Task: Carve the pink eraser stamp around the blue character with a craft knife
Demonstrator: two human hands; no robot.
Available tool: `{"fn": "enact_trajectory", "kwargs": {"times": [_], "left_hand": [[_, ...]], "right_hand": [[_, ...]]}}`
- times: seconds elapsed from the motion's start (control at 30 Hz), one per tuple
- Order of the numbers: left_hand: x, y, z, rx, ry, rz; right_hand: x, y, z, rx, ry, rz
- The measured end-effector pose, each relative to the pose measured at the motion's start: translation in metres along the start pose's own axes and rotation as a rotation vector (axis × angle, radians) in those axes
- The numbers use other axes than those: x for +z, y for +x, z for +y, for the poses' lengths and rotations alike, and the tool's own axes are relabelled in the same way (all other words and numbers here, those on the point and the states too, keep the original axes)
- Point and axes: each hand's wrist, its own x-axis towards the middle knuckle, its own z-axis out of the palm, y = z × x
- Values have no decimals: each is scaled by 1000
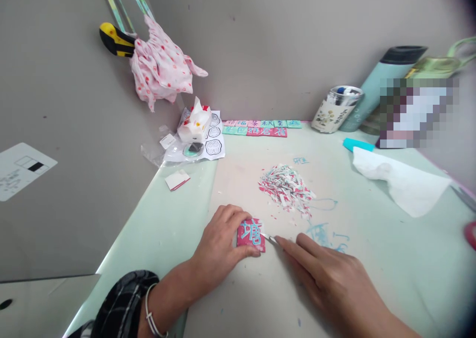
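A small square red rubber stamp block, with a light blue character standing out on its face, lies on the pale work sheet in front of me. My left hand grips it by its edges, fingertips at the top and thumb along the bottom. My right hand is closed around a slim carving knife; most of the handle is hidden by the fingers. The blade tip touches the right side of the block, beside the character. Just beyond lies a heap of white, red and blue shavings.
Two rows of finished character blocks line the back wall. At left are a tissue pack, a printed sheet and a small white-and-red block. At right stand a pen jar, a bottle and a crumpled tissue.
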Motion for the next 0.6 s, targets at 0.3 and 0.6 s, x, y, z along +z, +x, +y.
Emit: {"fn": "enact_trajectory", "kwargs": {"times": [0.3, 0.6], "left_hand": [[0, 0, 2, -12, -13, -9], [1, -3, 0, -19, -32, -15]], "right_hand": [[1, 4, 0, 15, -98, 15], [-12, -1, 6, 80, 139, 8]]}}
